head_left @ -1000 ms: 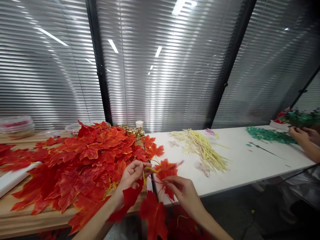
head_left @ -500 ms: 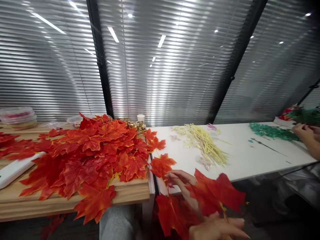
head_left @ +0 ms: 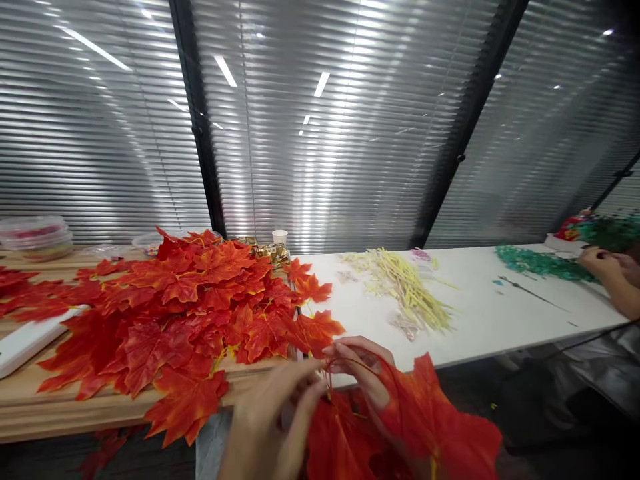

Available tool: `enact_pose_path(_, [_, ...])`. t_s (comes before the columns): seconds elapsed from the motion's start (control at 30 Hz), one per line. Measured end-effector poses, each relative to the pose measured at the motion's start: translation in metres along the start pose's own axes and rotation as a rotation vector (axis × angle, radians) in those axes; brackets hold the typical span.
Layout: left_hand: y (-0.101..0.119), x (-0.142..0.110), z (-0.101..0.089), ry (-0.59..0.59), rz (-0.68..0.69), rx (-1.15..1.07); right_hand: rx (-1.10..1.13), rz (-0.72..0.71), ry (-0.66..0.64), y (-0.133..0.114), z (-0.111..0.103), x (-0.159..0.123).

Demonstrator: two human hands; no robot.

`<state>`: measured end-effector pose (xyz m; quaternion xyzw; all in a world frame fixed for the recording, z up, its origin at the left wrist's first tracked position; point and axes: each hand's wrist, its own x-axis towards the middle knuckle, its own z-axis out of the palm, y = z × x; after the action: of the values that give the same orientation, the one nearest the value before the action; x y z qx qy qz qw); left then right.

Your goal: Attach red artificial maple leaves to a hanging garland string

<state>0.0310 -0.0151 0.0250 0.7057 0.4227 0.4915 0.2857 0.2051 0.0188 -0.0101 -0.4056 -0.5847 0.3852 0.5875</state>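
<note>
Red artificial maple leaves (head_left: 435, 427) on thin stems, part of a garland, hang below and beside my hands. My right hand (head_left: 363, 370) is closed, pinching the garland's stem at its fingertips. Against it, my left hand (head_left: 275, 417) has thumb and forefinger pinched at the same spot. A thin red strand (head_left: 367, 363) loops from the fingertips towards the right-hand leaf. Just beyond the fingers, another leaf (head_left: 317, 330) lies over the table edge. To the left spreads a large heap of red maple leaves (head_left: 170, 320).
The wooden table (head_left: 80, 420) bears a white flat device (head_left: 35, 343) and plastic tubs (head_left: 35, 237). A paper cup (head_left: 280, 237) stands behind. On the white table (head_left: 480, 320) lie yellow strips (head_left: 410, 287) and green garland (head_left: 543, 260). Another person's hands (head_left: 607, 270) work far right.
My left hand has swung from the lower right, beside the hanging leaf, leftwards to meet my right fingertips. The right hand has stayed almost in place. The hanging leaves have shifted slightly.
</note>
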Motion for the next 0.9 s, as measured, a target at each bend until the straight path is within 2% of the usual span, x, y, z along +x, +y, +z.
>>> enact_pose_path(0.1, [-0.007, 0.013, 0.017, -0.018, -0.226, -0.117, 0.163, 0.074, -0.002, -0.002, 0.005, -0.001])
enact_pose_path(0.2, [-0.014, 0.015, 0.032, -0.032, -0.323, -0.206, 0.294, 0.130, 0.040, 0.000, 0.009, -0.002])
enact_pose_path(0.37, [-0.019, 0.011, 0.033, -0.048, -0.369, -0.430, 0.405, 0.190, 0.091, 0.009, 0.011, -0.001])
enact_pose_path(0.5, [-0.021, 0.014, 0.031, -0.030, -0.415, -0.533, 0.411, 0.197, 0.135, 0.013, 0.012, 0.000])
enact_pose_path(0.63, [-0.023, 0.018, 0.031, -0.012, -0.420, -0.523, 0.357, 0.174, 0.141, 0.013, 0.011, -0.002])
enact_pose_path(0.9, [-0.027, 0.017, 0.028, -0.037, -0.391, -0.478, 0.211, 0.148, 0.024, 0.011, 0.003, -0.001])
